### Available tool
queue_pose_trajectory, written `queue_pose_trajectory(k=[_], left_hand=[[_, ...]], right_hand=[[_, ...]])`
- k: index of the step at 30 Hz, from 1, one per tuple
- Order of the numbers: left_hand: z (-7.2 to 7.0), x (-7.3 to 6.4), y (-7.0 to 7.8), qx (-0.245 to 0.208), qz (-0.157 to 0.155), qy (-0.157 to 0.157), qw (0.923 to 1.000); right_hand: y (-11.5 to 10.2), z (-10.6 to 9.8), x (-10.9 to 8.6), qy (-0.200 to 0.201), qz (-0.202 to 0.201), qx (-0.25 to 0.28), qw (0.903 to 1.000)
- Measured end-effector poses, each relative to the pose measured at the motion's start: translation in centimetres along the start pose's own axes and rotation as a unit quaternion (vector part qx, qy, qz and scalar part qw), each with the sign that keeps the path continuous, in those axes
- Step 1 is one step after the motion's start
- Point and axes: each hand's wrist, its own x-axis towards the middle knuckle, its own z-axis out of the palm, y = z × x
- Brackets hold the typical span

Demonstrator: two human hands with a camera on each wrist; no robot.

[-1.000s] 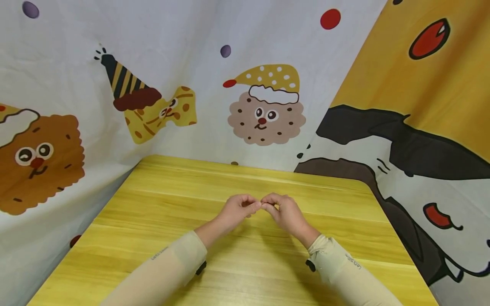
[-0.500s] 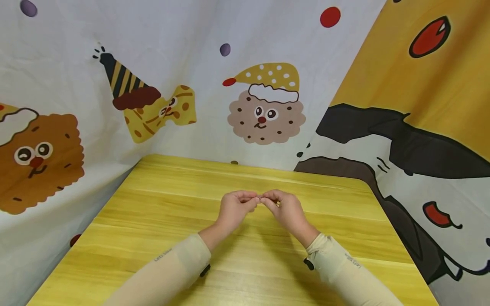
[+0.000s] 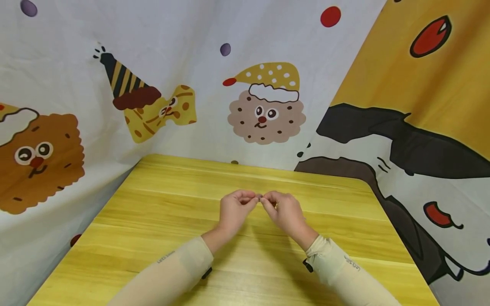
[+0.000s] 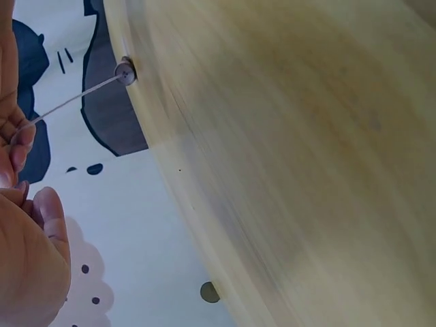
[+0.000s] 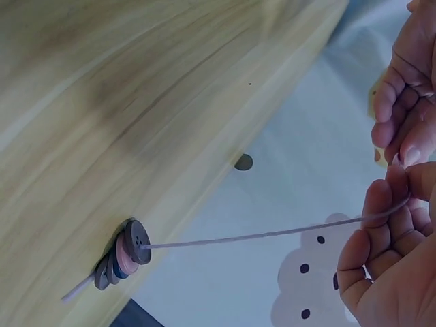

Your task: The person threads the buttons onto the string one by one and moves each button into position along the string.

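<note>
My left hand and right hand meet at the fingertips over the wooden table. Between them shows a small dark button, pinched by the left thumb and forefinger and mostly covered by fingers. A thin pale string runs from the curled fingers of the right hand, which pinch its upper end. Lower on this string hang several threaded buttons, grey, pink and dark blue, stacked face to face. A short string tail sticks out past them. In the left wrist view just the end button faces the camera.
Behind the table hangs a white curtain printed with cartoon biscuits, its right part yellow and black. The table's far edge lies beyond the hands. Both forearms wear pale sleeves, with a dark strap piece near the wrist.
My left hand has risen slightly and turned so its fingertips line up with the right ones. The small dark button now shows more between them. My right hand has barely moved.
</note>
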Motion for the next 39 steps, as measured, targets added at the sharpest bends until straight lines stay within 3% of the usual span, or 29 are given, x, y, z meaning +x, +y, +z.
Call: queue_pose_trajectory(k=[8, 15, 20, 23, 26, 32, 35, 39], left_hand=[[0.3, -0.3, 0.1, 0.035, 0.032, 0.017, 0.9987], [0.4, -0.6, -0.1, 0.059, 0.084, 0.018, 0.9946], [0.3, -0.7, -0.2, 0.065, 0.109, 0.007, 0.9919], [-0.1, -0.5, -0.2, 0.036, 0.069, -0.026, 0.9966], [-0.6, 0.0, -0.1, -0.008, -0.004, -0.071, 0.9974], [-1.2, 1.2, -0.2, -0.072, -0.121, -0.132, 0.9811], [-1.3, 1.6, -0.4, -0.089, -0.148, -0.138, 0.9752], [-1.5, 1.7, -0.3, -0.084, -0.16, -0.146, 0.9727]], right_hand=[[-0.2, 0.2, -0.3, 0.0, 0.022, -0.005, 0.9998], [-0.2, 0.4, -0.4, 0.016, 0.041, -0.002, 0.999], [-0.2, 0.3, -0.3, 0.004, 0.045, 0.012, 0.9989], [0.0, 0.1, -0.2, 0.0, 0.02, 0.02, 0.9996], [0.4, 0.0, 0.0, 0.014, -0.021, 0.009, 0.9996], [1.0, -0.1, 0.1, 0.021, -0.086, -0.006, 0.996], [1.1, 0.0, 0.1, 0.014, -0.101, -0.017, 0.9946], [1.1, 0.1, -0.1, 0.013, -0.114, -0.029, 0.993]])
